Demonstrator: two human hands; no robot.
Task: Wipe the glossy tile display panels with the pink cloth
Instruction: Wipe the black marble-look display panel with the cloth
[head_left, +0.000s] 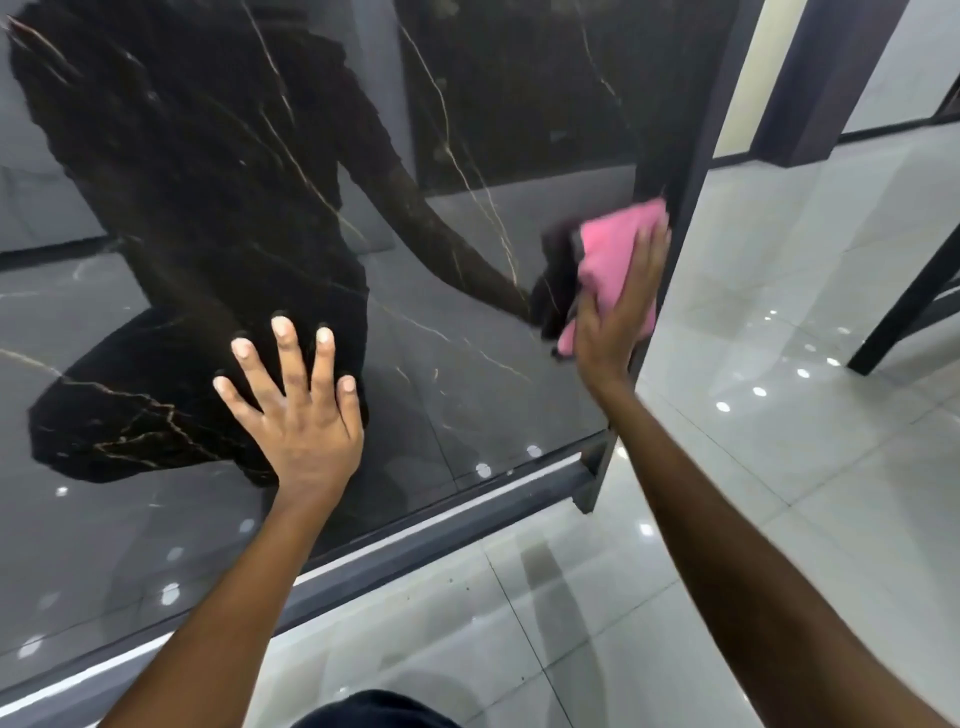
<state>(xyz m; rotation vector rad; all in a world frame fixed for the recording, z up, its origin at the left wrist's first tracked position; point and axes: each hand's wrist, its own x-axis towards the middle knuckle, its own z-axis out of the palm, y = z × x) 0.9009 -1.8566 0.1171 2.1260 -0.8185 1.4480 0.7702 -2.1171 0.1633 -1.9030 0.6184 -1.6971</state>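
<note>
**Entry: dark marble-look panel, both hands on its face**

We record one glossy tile panel (441, 322), black with thin pale gold veins, standing upright in a dark metal frame (680, 171). Its surface mirrors the person's dark silhouette, the floor and small ceiling lights.

We record our left hand (298, 410) flat against the lower middle of the panel, fingers straight and spread wide, holding nothing.

We record our right hand (618, 306) well apart from the left, up at the panel's right edge just beside the frame upright. Its fingers are extended, and the palm presses the pink cloth (613, 254) against the glass-like face. The cloth is bunched and folded, showing above and left of the fingers, with a corner hanging below the heel of the hand; its dark reflection sits just to its left.

We record a pale glossy tiled floor (779, 338) to the right and below, carrying light spots, and a dark slanted leg (904, 312) standing on it at the far right.
</note>
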